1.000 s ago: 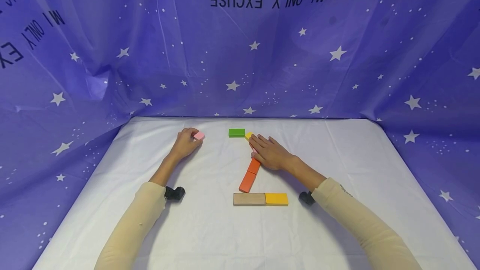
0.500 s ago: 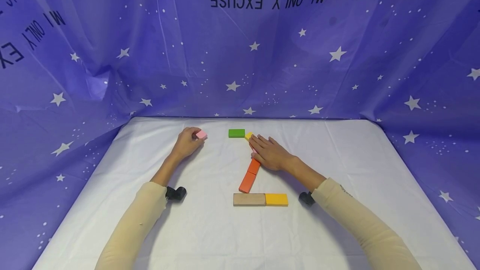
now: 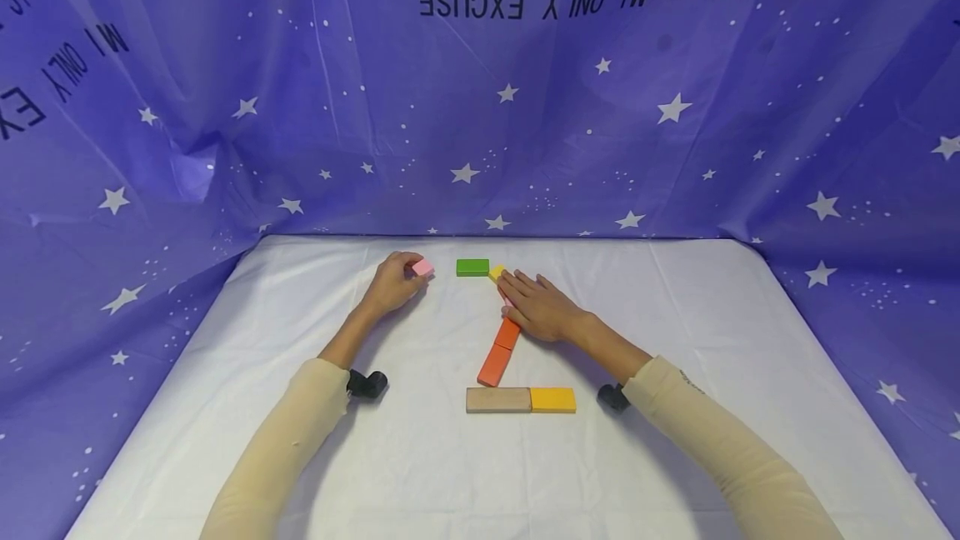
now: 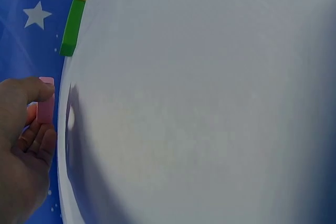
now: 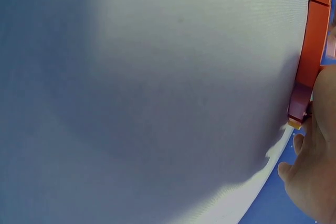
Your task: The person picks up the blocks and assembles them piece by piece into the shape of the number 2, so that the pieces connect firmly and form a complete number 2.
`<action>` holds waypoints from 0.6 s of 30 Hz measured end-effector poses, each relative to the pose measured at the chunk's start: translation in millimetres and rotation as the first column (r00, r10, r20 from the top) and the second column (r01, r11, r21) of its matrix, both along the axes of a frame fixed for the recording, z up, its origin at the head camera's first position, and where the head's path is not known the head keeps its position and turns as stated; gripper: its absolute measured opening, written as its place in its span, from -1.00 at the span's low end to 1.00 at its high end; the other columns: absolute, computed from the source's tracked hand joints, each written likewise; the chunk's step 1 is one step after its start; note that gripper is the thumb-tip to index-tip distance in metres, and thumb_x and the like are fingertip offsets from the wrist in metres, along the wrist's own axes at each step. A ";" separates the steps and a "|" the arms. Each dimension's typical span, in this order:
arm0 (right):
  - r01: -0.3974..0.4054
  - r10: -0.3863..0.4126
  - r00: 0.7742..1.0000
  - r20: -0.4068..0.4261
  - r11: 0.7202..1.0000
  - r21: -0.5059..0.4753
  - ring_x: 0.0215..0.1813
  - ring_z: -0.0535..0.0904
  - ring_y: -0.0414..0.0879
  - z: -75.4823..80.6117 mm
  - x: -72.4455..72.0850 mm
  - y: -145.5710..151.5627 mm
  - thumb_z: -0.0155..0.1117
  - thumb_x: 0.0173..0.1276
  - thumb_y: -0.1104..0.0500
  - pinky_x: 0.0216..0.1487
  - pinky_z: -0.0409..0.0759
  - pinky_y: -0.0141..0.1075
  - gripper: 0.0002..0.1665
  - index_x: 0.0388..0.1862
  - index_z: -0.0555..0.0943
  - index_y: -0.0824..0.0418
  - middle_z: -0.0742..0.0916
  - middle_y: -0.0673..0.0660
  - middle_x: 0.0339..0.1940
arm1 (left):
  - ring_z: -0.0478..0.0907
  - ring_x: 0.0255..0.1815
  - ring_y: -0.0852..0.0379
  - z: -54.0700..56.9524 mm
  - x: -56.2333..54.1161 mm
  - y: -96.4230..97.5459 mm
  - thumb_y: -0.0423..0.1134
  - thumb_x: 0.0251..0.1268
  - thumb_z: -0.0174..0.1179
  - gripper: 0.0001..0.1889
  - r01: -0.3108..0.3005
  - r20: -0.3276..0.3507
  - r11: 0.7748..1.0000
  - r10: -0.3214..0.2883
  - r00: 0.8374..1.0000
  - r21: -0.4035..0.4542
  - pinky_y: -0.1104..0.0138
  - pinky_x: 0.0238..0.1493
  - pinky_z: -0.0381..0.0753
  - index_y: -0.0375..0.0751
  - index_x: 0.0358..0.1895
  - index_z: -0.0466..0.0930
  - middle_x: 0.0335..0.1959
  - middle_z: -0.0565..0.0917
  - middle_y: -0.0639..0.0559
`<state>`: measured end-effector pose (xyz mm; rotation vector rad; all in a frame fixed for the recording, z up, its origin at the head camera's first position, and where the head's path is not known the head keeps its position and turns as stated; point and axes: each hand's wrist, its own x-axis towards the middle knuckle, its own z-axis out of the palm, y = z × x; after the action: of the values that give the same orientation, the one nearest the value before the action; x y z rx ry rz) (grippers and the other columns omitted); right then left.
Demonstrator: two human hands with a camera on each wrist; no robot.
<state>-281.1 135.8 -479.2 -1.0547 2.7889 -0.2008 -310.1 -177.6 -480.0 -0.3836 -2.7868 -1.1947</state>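
My left hand (image 3: 396, 283) pinches a small pink block (image 3: 423, 267) between thumb and fingers, to the left of a green block (image 3: 472, 267). The left wrist view shows this pink block (image 4: 45, 106) held apart from the green one (image 4: 72, 27). With fairly straight fingers, my right hand (image 3: 546, 308) rests at the top of a slanting row. It partly covers a yellow block (image 3: 496, 272) and a second pink block (image 3: 505, 300). Below these, two orange-red blocks (image 3: 495, 363) lie end to end. The green block's right end is by the yellow block's corner.
Nearer the person, a plain wooden block (image 3: 498, 400) and a yellow-orange block (image 3: 553, 400) lie end to end in a horizontal row. A white cloth (image 3: 420, 473) covers the table. Behind it hangs a purple star-printed curtain (image 3: 390, 140).
My left hand has moved right with the pink block, closing some of the gap to the green block. The right hand and the laid blocks have stayed in place.
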 end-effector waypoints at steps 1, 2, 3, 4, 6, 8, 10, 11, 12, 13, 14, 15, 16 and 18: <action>0.002 -0.002 1.000 0.003 1.000 0.003 0.62 -0.09 0.07 1.0 0.5 -0.2 -0.25 0.66 -0.13 0.53 -0.12 0.12 -0.26 0.64 0.00 0.19 0.07 0.14 0.64 | 0.54 -0.06 -0.16 -0.1 -0.7 2.0 -0.33 0.26 0.32 -0.53 0.006 -0.002 1.000 -0.006 1.000 -0.001 0.06 0.00 0.54 -0.52 0.18 0.52 -0.05 0.55 -0.31; 0.003 -0.003 1.000 0.003 1.000 0.009 0.62 -0.09 0.07 1.3 0.9 -0.2 -0.26 0.66 -0.13 0.53 -0.12 0.11 -0.26 0.64 -0.01 0.18 0.06 0.14 0.64 | 0.55 -0.06 -0.15 -0.5 -1.5 4.0 -0.33 0.26 0.32 -0.54 0.012 -0.006 1.000 -0.012 1.000 -0.001 0.07 0.00 0.54 -0.52 0.17 0.52 -0.05 0.55 -0.30; 0.004 -0.004 1.000 0.002 1.000 0.013 0.62 -0.10 0.06 1.6 1.2 -0.1 -0.26 0.66 -0.13 0.53 -0.12 0.11 -0.26 0.64 -0.01 0.18 0.06 0.13 0.64 | 0.54 -0.06 -0.15 -0.5 -2.1 6.1 -0.34 0.26 0.32 -0.54 0.018 -0.008 1.000 -0.018 1.000 0.002 0.07 0.00 0.54 -0.52 0.17 0.53 -0.05 0.56 -0.30; 0.003 -0.003 1.000 0.000 1.000 0.011 0.62 -0.09 0.07 2.0 1.4 0.1 -0.26 0.66 -0.13 0.53 -0.12 0.11 -0.27 0.64 -0.01 0.19 0.06 0.14 0.64 | 0.54 -0.06 -0.15 -0.4 -2.8 8.0 -0.34 0.25 0.32 -0.55 0.023 -0.008 1.000 -0.023 1.000 0.003 0.07 0.00 0.54 -0.51 0.16 0.53 -0.06 0.56 -0.30; 0.000 0.000 1.000 -0.002 1.000 0.005 0.61 -0.08 0.08 2.8 1.9 0.2 -0.25 0.66 -0.12 0.53 -0.11 0.13 -0.27 0.64 0.01 0.20 0.07 0.16 0.63 | 0.54 -0.07 -0.14 -1.8 -4.9 11.5 -0.36 0.25 0.31 -0.56 0.036 -0.015 0.999 -0.036 0.999 -0.008 0.07 0.00 0.54 -0.51 0.16 0.54 -0.06 0.56 -0.29; 0.000 0.000 1.000 -0.002 1.000 0.009 0.61 -0.08 0.08 2.9 1.9 0.5 -0.25 0.66 -0.13 0.53 -0.11 0.12 -0.27 0.64 0.00 0.20 0.07 0.15 0.63 | 0.53 -0.07 -0.13 -3.2 -6.6 14.9 -0.37 0.24 0.31 -0.56 0.048 -0.021 0.999 -0.048 0.999 -0.017 0.08 0.01 0.53 -0.51 0.16 0.54 -0.07 0.57 -0.28; -0.001 0.001 1.000 0.000 1.000 0.009 0.61 -0.08 0.09 2.9 1.8 0.7 -0.25 0.66 -0.14 0.53 -0.11 0.13 -0.26 0.64 0.00 0.20 0.07 0.16 0.63 | 0.53 -0.06 -0.13 -3.7 -7.6 18.1 -0.38 0.24 0.30 -0.56 0.059 -0.023 0.998 -0.059 0.998 -0.031 0.08 0.02 0.53 -0.51 0.16 0.54 -0.06 0.57 -0.28; 0.000 0.000 1.000 0.001 1.000 0.017 0.62 -0.09 0.08 2.6 1.5 0.8 -0.26 0.66 -0.15 0.53 -0.11 0.12 -0.26 0.64 0.00 0.19 0.07 0.15 0.64 | 0.53 -0.05 -0.13 -3.1 -7.4 19.7 -0.39 0.24 0.30 -0.56 0.065 -0.025 0.997 -0.066 0.997 -0.037 0.07 0.03 0.52 -0.52 0.17 0.53 -0.05 0.57 -0.29; 0.001 -0.001 1.000 0.002 1.000 0.024 0.62 -0.09 0.07 2.5 1.3 0.9 -0.27 0.66 -0.15 0.53 -0.11 0.11 -0.25 0.64 -0.01 0.18 0.06 0.14 0.64 | 0.52 -0.05 -0.14 -2.7 -7.3 21.0 -0.40 0.24 0.29 -0.56 0.072 -0.030 0.997 -0.073 0.997 -0.042 0.06 0.04 0.52 -0.53 0.17 0.53 -0.05 0.57 -0.29; 0.000 0.000 1.000 0.001 1.000 0.024 0.62 -0.09 0.07 2.2 1.0 0.9 -0.26 0.66 -0.15 0.53 -0.11 0.12 -0.25 0.64 -0.01 0.18 0.06 0.14 0.64 | 0.52 -0.05 -0.14 -1.7 -6.9 22.5 -0.41 0.24 0.29 -0.57 0.077 -0.030 0.996 -0.079 0.996 -0.045 0.06 0.04 0.52 -0.53 0.17 0.53 -0.05 0.57 -0.30; 0.000 0.000 1.000 0.001 1.000 0.025 0.62 -0.09 0.07 2.2 0.9 0.9 -0.26 0.66 -0.16 0.53 -0.11 0.11 -0.25 0.64 -0.01 0.18 0.06 0.14 0.64 | 0.52 -0.05 -0.14 -0.8 -6.6 23.9 -0.41 0.25 0.29 -0.57 0.083 -0.033 0.995 -0.085 0.996 -0.051 0.06 0.04 0.51 -0.54 0.16 0.53 -0.05 0.58 -0.30; 0.000 0.000 1.000 0.003 1.000 0.026 0.62 -0.09 0.07 2.4 0.9 0.8 -0.26 0.66 -0.16 0.53 -0.11 0.11 -0.25 0.64 -0.01 0.17 0.06 0.14 0.64 | 0.52 -0.05 -0.15 0.0 -6.1 25.0 -0.42 0.24 0.29 -0.58 0.089 -0.039 0.994 -0.091 0.995 -0.059 0.05 0.04 0.51 -0.54 0.16 0.53 -0.05 0.58 -0.31; 0.000 0.000 1.000 0.002 1.000 0.027 0.62 -0.09 0.07 2.4 0.6 0.7 -0.26 0.66 -0.16 0.53 -0.11 0.11 -0.25 0.64 -0.01 0.17 0.06 0.14 0.64 | 0.51 -0.05 -0.15 0.8 -5.8 26.2 -0.43 0.25 0.28 -0.58 0.095 -0.043 0.993 -0.098 0.994 -0.064 0.05 0.04 0.51 -0.54 0.16 0.53 -0.06 0.58 -0.31; 0.000 0.000 1.000 0.002 1.000 0.031 0.62 -0.09 0.07 2.9 0.6 0.5 -0.27 0.66 -0.16 0.53 -0.11 0.11 -0.25 0.64 -0.02 0.17 0.06 0.13 0.64 | 0.52 -0.06 -0.15 0.6 -6.0 28.2 -0.44 0.24 0.27 -0.59 0.104 -0.058 0.992 -0.108 0.992 -0.076 0.05 0.03 0.51 -0.55 0.15 0.54 -0.07 0.58 -0.31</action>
<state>-280.5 136.3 -476.3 -1.0468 2.7806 -0.1576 -316.1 -149.5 -479.4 -0.5718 -2.7940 -1.0830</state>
